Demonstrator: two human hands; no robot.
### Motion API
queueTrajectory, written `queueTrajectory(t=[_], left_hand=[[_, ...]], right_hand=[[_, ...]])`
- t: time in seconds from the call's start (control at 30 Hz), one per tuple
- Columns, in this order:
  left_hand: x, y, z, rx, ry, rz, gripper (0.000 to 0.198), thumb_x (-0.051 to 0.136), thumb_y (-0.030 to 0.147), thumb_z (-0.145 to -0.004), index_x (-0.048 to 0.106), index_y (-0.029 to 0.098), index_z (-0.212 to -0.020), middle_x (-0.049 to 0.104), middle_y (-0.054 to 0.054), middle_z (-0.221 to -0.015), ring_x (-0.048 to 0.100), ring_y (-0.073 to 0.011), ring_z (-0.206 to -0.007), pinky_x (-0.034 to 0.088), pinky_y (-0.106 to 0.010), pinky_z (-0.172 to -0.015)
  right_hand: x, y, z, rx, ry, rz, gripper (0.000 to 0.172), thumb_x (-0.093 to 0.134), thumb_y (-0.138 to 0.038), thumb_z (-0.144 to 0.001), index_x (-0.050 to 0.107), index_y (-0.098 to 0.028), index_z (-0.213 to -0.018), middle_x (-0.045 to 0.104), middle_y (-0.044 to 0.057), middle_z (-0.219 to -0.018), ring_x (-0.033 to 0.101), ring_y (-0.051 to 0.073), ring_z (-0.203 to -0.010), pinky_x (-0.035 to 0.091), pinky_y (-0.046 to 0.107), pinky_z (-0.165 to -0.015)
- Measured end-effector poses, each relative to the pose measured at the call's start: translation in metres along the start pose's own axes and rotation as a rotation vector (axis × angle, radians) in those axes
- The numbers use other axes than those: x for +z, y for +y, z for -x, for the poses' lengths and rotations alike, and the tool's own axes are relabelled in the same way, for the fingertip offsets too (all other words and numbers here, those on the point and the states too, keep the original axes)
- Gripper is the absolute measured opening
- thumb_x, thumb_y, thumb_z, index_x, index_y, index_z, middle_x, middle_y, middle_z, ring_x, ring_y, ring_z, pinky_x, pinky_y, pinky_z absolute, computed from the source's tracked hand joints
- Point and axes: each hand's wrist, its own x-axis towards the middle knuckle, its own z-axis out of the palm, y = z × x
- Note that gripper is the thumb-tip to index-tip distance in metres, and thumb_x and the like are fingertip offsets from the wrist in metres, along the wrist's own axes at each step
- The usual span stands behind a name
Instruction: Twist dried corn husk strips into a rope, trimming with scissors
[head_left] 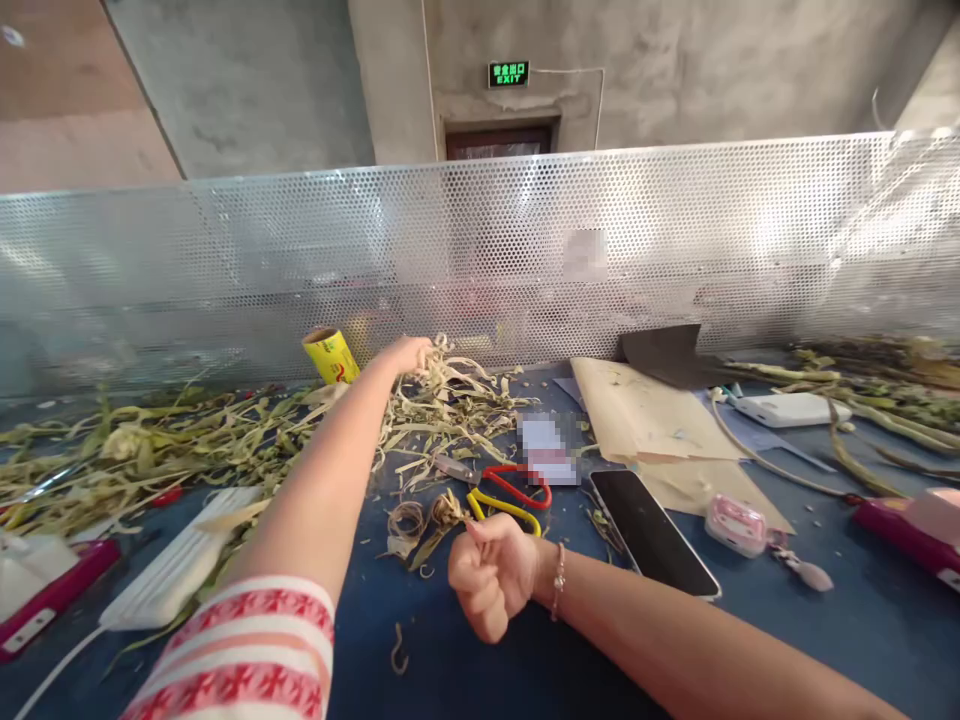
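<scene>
My left hand (407, 354) reaches out to the far side of the table, its fingers closed on pale dried plant strips (450, 368) at the top of a loose heap. Nearer to me, my right hand (491, 580) is curled into a fist; whatever it may hold is hidden. Just beyond its thumb is a knotted piece of dried strip (448, 508); I cannot tell whether they touch. A coiled strip (406, 521) lies to the left of the knot. Behind the fist rest scissors (517, 492) with one red and one yellow handle.
A yellow cardboard tube (331, 356) stands by the perforated metal panel (300, 260). To the right lie a black phone (654, 533), brown paper (660, 410), a pink earphone case (736, 525) and a white device (791, 409). More dried stalks (150, 440) and a white power strip (176, 560) are at left.
</scene>
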Motion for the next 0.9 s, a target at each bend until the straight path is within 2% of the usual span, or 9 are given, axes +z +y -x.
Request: queueTrajectory(t=[0.1,0.2,0.27,0.4,0.5,0.6,0.7,0.83,0.9], left_hand=[[-0.022,-0.017,0.005,-0.111,0.191,-0.061,0.036,0.048,0.022,-0.075,0.057,0.02,-0.11,0.065,-0.01,-0.099,0.061,-0.02,-0.086,0.042,-0.026,-0.072],[-0.03,-0.023,0.014,-0.182,0.24,-0.125,0.041,0.043,0.016,-0.076,0.053,0.017,-0.115,0.062,-0.014,-0.104,0.059,-0.0236,-0.095,0.042,-0.03,-0.078],[-0.028,-0.022,0.018,-0.186,0.111,-0.117,0.041,0.051,0.016,-0.07,0.056,0.017,-0.111,0.063,-0.014,-0.103,0.059,-0.0245,-0.095,0.043,-0.03,-0.079],[-0.02,-0.014,0.019,-0.216,-0.352,-0.068,0.037,0.067,0.01,-0.049,0.067,0.019,-0.085,0.068,-0.008,-0.088,0.061,-0.0253,-0.083,0.046,-0.033,-0.075],[-0.02,-0.01,0.017,-0.231,-0.461,-0.027,0.03,0.073,0.011,-0.042,0.067,0.016,-0.07,0.068,-0.009,-0.076,0.062,-0.0273,-0.079,0.046,-0.036,-0.074],[-0.026,-0.011,0.017,-0.26,-0.547,0.113,0.027,0.074,0.02,-0.046,0.066,0.016,-0.071,0.067,-0.009,-0.076,0.062,-0.0253,-0.081,0.047,-0.034,-0.074],[-0.034,-0.016,0.016,-0.298,-0.468,0.294,0.026,0.068,0.025,-0.058,0.064,0.016,-0.082,0.067,-0.008,-0.086,0.062,-0.0186,-0.078,0.048,-0.026,-0.068],[-0.035,-0.021,0.009,-0.269,-0.123,0.338,0.017,0.056,0.028,-0.071,0.061,0.014,-0.079,0.067,-0.008,-0.086,0.061,-0.0143,-0.073,0.045,-0.019,-0.059],[-0.031,-0.021,0.006,-0.269,-0.029,0.363,0.018,0.054,0.03,-0.073,0.06,0.013,-0.077,0.066,-0.007,-0.081,0.061,-0.0135,-0.07,0.045,-0.019,-0.057]], right_hand=[[0.0,0.001,0.001,0.024,0.016,-0.007,0.055,0.004,-0.053,-0.084,0.034,-0.018,-0.054,0.014,-0.008,-0.045,0.013,0.006,-0.033,0.013,0.02,-0.034],[0.0,0.002,0.002,0.05,0.041,-0.011,0.058,-0.001,-0.053,-0.083,0.034,-0.018,-0.053,0.015,-0.007,-0.044,0.014,0.006,-0.033,0.013,0.02,-0.034],[0.001,0.002,0.002,0.056,0.045,-0.005,0.055,0.006,-0.054,-0.084,0.034,-0.018,-0.053,0.015,-0.008,-0.044,0.013,0.005,-0.033,0.013,0.02,-0.035],[0.001,0.001,0.002,0.05,0.042,0.021,0.045,0.026,-0.053,-0.081,0.035,-0.018,-0.054,0.016,-0.008,-0.045,0.014,0.005,-0.034,0.013,0.02,-0.036],[0.001,0.0,0.002,0.066,0.06,0.039,0.046,0.027,-0.053,-0.081,0.034,-0.018,-0.053,0.016,-0.008,-0.045,0.014,0.004,-0.034,0.015,0.02,-0.036],[0.001,0.0,0.002,0.073,0.077,0.045,0.047,0.022,-0.053,-0.083,0.033,-0.018,-0.053,0.016,-0.008,-0.045,0.014,0.004,-0.034,0.015,0.02,-0.036],[0.002,0.0,0.002,0.066,0.065,0.062,0.046,0.024,-0.052,-0.083,0.033,-0.018,-0.053,0.017,-0.008,-0.045,0.015,0.004,-0.034,0.015,0.02,-0.036],[0.003,0.0,0.0,0.043,0.045,0.068,0.043,0.034,-0.053,-0.079,0.034,-0.018,-0.055,0.017,-0.008,-0.045,0.015,0.004,-0.034,0.015,0.019,-0.036],[0.003,-0.001,-0.001,0.044,0.05,0.07,0.043,0.036,-0.053,-0.078,0.034,-0.017,-0.055,0.017,-0.008,-0.046,0.015,0.004,-0.034,0.015,0.019,-0.036]])
